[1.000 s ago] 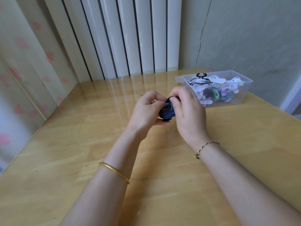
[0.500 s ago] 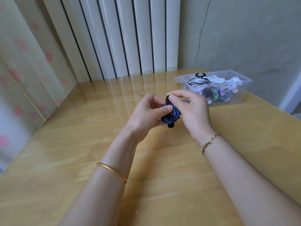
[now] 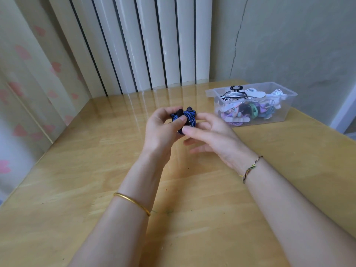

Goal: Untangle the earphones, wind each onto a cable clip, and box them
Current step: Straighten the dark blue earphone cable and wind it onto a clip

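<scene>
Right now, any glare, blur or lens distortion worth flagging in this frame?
Head view: glare streaks the table below the white slats; the wide-angle lens splays those slats outward; the left hand, right hand and blue earphones are reasonably sharp.

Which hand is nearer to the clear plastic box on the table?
Right. The right hand sits between the blue earphones and the box, not touching it. The left hand grips the earphones from their other side, farther from the box.
</scene>
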A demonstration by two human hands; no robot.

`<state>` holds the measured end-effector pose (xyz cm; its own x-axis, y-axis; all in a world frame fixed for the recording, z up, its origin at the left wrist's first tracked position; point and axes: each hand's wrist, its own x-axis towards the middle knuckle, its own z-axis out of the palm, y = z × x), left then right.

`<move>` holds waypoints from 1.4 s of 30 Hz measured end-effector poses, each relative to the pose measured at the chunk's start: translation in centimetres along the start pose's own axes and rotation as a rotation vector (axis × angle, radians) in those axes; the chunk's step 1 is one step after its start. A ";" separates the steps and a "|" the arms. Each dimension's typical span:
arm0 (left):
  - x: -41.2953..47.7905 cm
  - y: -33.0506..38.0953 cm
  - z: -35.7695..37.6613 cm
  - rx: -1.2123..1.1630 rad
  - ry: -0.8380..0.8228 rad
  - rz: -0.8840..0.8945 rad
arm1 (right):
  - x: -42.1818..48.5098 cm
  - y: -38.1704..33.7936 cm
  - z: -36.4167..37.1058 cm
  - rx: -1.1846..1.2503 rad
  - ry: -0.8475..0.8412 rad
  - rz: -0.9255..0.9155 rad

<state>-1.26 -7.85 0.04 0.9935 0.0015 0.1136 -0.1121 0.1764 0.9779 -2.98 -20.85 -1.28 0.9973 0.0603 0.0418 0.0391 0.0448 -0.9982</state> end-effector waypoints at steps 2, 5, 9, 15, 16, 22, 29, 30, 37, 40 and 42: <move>0.2 0.0 -0.1 -0.069 -0.018 -0.032 | 0.2 0.2 0.2 -0.021 0.052 -0.054; 0.2 -0.2 -0.1 -0.155 -0.056 -0.062 | 0.2 0.2 -0.3 0.051 0.088 -0.093; 0.4 -0.5 -0.1 -0.216 -0.058 -0.115 | 0.0 -0.2 -0.6 0.155 0.068 -0.112; 0.6 -0.4 0.2 -0.467 -0.087 -0.312 | 0.2 -0.5 -1.7 0.332 0.055 -0.040; 0.5 -0.3 0.2 -0.475 -0.082 -0.317 | 0.1 -0.5 -1.8 0.307 0.050 -0.035; 0.1 -0.3 1.0 -0.481 -0.053 -0.275 | -0.2 -1.3 -2.6 0.211 0.020 0.037; -0.3 0.0 3.3 -0.310 -0.230 -0.228 | -1.0 -1.3 -4.2 -0.073 0.072 -0.051; -0.1 0.2 4.0 -0.286 -0.245 -0.214 | -1.2 -1.8 -5.0 -0.082 0.086 -0.052; 2.2 1.9 10.6 -0.107 -0.294 -0.184 | -1.1 -4.3 -11.1 -0.165 0.165 -0.185; 3.9 2.5 13.1 0.002 -0.315 -0.169 | 0.5 -5.1 -13.6 -0.335 0.228 -0.224; 5.8 3.1 14.5 0.121 -0.305 -0.088 | 2.5 -5.9 -15.2 -0.433 0.323 -0.256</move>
<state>3.88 -21.55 6.23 0.9501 -0.3067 0.0577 -0.0462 0.0446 0.9979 0.22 -36.17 4.10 0.9185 -0.2085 0.3360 0.2345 -0.3970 -0.8874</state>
